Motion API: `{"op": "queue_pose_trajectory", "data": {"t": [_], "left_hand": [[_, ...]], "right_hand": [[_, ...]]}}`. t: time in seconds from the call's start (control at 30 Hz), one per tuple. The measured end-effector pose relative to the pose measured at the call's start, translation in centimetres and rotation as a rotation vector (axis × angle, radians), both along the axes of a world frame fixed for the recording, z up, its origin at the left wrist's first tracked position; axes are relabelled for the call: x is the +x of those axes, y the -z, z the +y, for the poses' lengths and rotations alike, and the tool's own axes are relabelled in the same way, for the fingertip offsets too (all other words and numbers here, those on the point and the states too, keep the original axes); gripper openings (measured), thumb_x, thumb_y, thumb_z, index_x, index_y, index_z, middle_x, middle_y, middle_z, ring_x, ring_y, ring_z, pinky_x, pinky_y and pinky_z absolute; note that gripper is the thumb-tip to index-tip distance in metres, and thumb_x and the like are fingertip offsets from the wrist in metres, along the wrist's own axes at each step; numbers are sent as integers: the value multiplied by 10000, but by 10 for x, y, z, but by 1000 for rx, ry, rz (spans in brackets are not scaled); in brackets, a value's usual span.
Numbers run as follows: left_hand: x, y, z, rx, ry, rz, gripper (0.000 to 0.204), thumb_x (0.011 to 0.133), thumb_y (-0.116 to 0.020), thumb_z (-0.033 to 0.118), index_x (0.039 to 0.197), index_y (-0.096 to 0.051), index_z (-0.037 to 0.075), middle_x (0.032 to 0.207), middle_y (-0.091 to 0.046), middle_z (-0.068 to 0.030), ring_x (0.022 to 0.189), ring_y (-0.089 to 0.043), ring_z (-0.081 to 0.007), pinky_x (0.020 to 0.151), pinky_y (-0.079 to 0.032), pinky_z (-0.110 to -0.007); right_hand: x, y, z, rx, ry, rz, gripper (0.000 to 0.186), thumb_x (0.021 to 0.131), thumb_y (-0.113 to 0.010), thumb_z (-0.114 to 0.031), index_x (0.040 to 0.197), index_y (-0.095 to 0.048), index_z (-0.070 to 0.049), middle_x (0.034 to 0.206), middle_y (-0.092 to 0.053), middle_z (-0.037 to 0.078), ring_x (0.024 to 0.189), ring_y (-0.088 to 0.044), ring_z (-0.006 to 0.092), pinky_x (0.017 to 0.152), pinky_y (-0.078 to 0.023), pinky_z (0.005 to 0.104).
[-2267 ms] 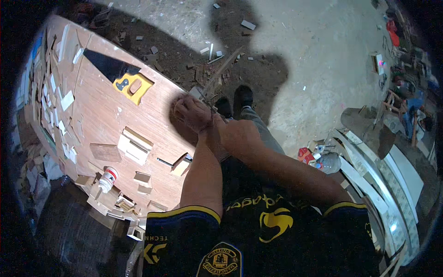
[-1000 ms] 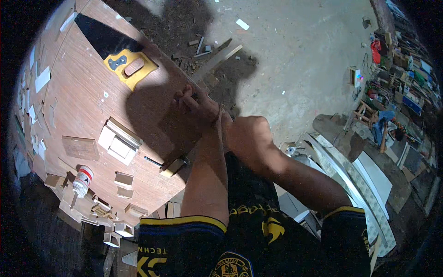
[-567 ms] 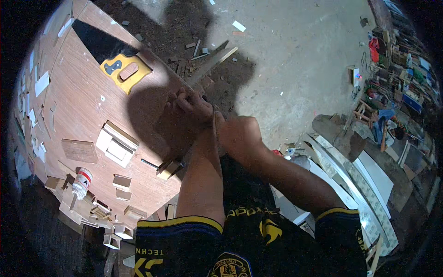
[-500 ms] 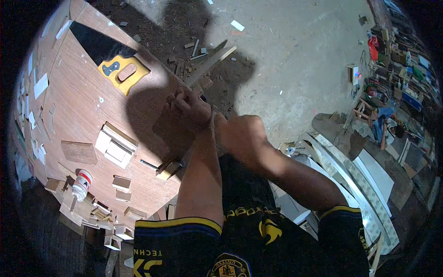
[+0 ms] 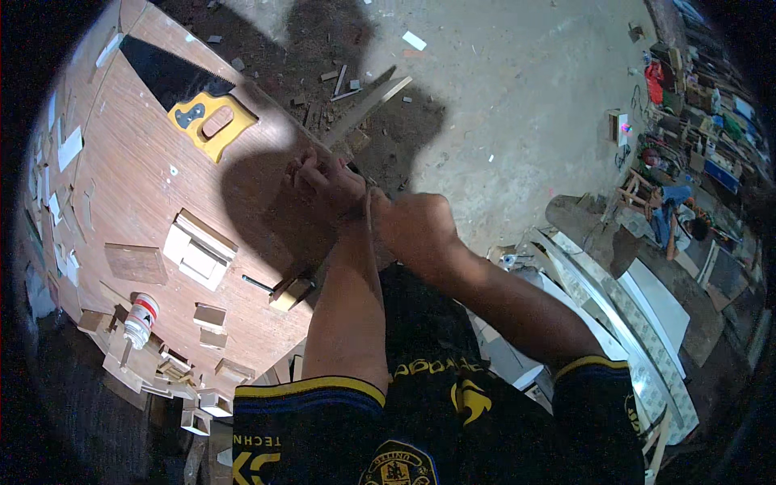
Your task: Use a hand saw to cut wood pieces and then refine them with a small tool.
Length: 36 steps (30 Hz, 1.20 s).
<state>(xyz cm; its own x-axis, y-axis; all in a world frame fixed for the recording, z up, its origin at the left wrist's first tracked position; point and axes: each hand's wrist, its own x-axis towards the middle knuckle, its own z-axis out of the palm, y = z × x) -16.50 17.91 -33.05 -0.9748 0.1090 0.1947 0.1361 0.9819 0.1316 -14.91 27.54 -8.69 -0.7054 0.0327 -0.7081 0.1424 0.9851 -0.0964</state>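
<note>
My left hand (image 5: 327, 187) is at the edge of the brown wooden tabletop (image 5: 267, 133), its fingers curled in and in shadow. From beside those fingers a thin wooden strip (image 5: 372, 109) juts out past the edge, over the floor. My left hand seems closed on its near end, though the grip is dark. Close against my left wrist, my right hand (image 5: 416, 230) makes a fist; whatever it may hold is hidden. A handsaw (image 5: 214, 121) with a yellow handle and black blade lies on the tabletop, beyond my left hand.
Left of my arms are a white-and-wood piece (image 5: 200, 249), a flat wooden block (image 5: 136, 264), a glue bottle (image 5: 141, 321) and several small wooden boxes (image 5: 212, 315). Offcuts litter the floor (image 5: 501, 105). Long panels (image 5: 622, 315) lie at the right, with clutter behind them.
My right fist has shifted slightly left, closer over my left wrist. My left hand stays at the table edge by the strip. The whole view has drifted a little.
</note>
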Motion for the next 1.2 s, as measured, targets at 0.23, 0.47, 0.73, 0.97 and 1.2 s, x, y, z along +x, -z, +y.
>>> {"op": "queue_pose_trajectory", "data": {"t": [0.23,0.47,0.73,0.97,1.2], "left_hand": [[-4,-23,12,147,71,-2,293,834,-651,143,1125,-655,110,1048,-513,-116,1027,-539,-334,903,-451,-466],[1,-58,40,261,141,-265,342,839,-646,142,1179,-641,99,1034,-504,-139,1046,-539,-327,916,-453,-479],[-1,-39,21,284,103,-1,250,858,-626,142,1096,-663,75,1015,-503,-145,1034,-551,-348,922,-437,-513],[-11,-58,22,158,117,-24,322,876,-613,152,1181,-645,54,1046,-489,-132,1020,-552,-340,914,-449,-507],[1,-22,2,271,144,-5,412,876,-619,153,1279,-594,73,1072,-471,-125,1009,-559,-320,926,-458,-504]], "right_hand": [[-8,-7,14,-84,53,-145,267,929,-497,-197,885,-719,-54,754,-724,101,632,-707,247,462,-507,395],[10,-5,32,-10,63,-83,222,871,-581,-165,1060,-635,-64,694,-697,117,624,-709,269,451,-508,377],[4,-7,21,-43,-52,-101,271,888,-554,-166,1133,-578,-53,716,-701,112,630,-711,255,485,-527,382],[10,-11,18,-109,241,-98,290,886,-549,-170,1169,-569,-113,689,-691,107,629,-710,291,485,-523,405],[10,-9,17,-74,103,-42,241,872,-573,-157,1110,-568,-119,693,-693,125,629,-710,296,465,-515,392]]}}
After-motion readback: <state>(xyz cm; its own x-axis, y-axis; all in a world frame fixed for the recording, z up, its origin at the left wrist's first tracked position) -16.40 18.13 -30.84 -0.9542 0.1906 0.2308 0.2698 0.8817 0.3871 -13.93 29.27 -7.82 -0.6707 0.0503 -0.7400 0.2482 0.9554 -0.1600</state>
